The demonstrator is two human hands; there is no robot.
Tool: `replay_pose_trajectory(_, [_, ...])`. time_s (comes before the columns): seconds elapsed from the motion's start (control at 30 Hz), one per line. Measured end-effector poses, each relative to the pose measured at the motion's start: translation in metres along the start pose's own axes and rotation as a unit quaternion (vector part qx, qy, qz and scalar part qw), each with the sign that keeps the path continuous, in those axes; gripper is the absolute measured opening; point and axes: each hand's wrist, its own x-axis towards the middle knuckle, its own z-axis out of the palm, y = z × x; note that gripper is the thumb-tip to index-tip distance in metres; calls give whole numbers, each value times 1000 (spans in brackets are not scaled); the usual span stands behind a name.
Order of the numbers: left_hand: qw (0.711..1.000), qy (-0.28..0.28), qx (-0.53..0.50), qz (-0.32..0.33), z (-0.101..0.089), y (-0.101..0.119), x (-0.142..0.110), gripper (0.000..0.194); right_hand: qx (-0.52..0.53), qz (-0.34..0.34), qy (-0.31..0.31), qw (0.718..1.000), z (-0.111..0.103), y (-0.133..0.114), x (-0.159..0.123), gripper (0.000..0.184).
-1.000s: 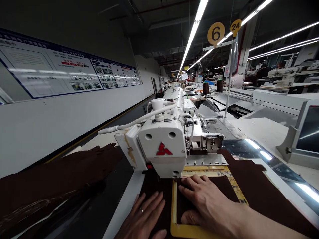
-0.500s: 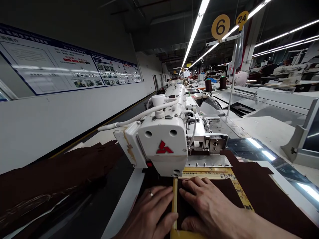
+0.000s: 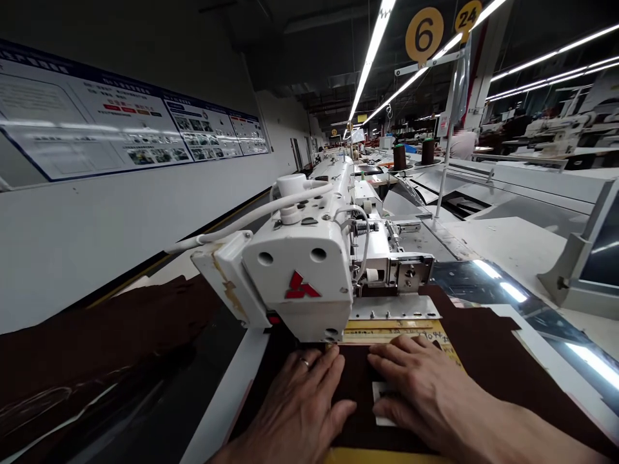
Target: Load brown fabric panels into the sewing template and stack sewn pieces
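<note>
My left hand (image 3: pixel 290 406), wearing a ring, lies flat on dark brown fabric (image 3: pixel 355 412), and my right hand (image 3: pixel 425 393) rests beside it with spread fingers. Neither hand visibly grips anything. A small white patch (image 3: pixel 380 403) shows between them, just below my right fingers. Under the fabric lies a yellow template frame (image 3: pixel 396 332), visible only beyond my fingers and along the bottom edge. Directly ahead stands a white automatic sewing machine head (image 3: pixel 294 283) with a red logo. Its needle area is hidden behind the casing.
A long brown cloth piece (image 3: pixel 97 328) lies on a dark surface to the left. More brown fabric (image 3: pixel 478 348) spreads on the right, near a monitor (image 3: pixel 587 251). Thread cones (image 3: pixel 399 156) stand beyond the machine, and a co-worker (image 3: pixel 463 145) stands farther back.
The left bar of the yellow frame is now covered by dark fabric, and a white patch shows. My left hand has moved right, toward my right hand. The view has tilted slightly.
</note>
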Motion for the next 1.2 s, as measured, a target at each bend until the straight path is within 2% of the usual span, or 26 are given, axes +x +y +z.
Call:
replay_pose_trajectory(0.13, [1000,-1,15,-2,-12,7,8,56,-31,39,12,999,-6,18,-25,53])
replay_pose_trajectory(0.33, [997,-6,70,4,-12,29,36,50,-17,55,30,998,-7,18,-37,55])
replay_pose_trajectory(0.43, [996,7,71,48,-7,43,50,53,7,47,32,998,-9,23,-43,52])
replay_pose_trajectory(0.5, [994,32,65,87,-3,51,57,58,32,52,55,997,-14,32,-51,45])
replay_pose_trajectory(0.63, [987,61,55,138,3,58,67,62,70,121,138,980,-28,55,-64,33])
replay_pose_trajectory(0.7, [985,59,42,154,3,60,73,63,96,139,152,974,-31,62,-66,30])
replay_pose_trajectory(0.83, [983,42,-3,180,0,62,83,67,106,133,154,973,-30,64,-57,23])
replay_pose_trajectory(1.03, [982,31,-71,172,-3,66,89,69,39,131,120,983,-30,62,-47,13])
replay_pose_trajectory(1.2, [984,-1,-63,167,-6,67,90,68,21,158,78,984,-34,58,-42,9])
